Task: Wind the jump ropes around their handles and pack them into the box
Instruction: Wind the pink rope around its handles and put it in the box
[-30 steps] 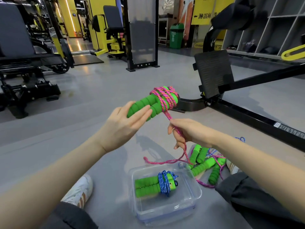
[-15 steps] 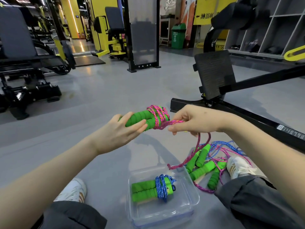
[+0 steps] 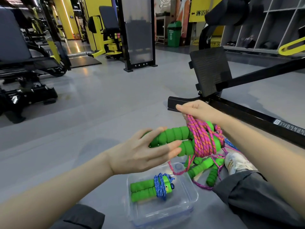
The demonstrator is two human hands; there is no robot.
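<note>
- Two hands up over the floor (image 3: 99, 113), one rope between them.
- Left hand (image 3: 145, 151): closed loosely round the bare ends of the green handles (image 3: 175, 138), fingers long along the foam, holding the pair side by side and roughly level.
- Right hand (image 3: 198, 111): above the far end of the handles, fingertips pinching a strand of the pink rope (image 3: 203, 141).
- Pink rope: many turns stacked round the far end of both handles, a loose tail dangling towards the box (image 3: 165, 217).
- Box: clear plastic, open-topped, on the floor below the hands.
- Inside it: blue-roped pair (image 3: 148, 189), wound up, lying flat.
- Just right of the box: loose pile (image 3: 200, 167) of green handles and tangled cord, against a shoe (image 3: 237, 162).
- Behind the right hand: black machine frame (image 3: 247, 116).
</note>
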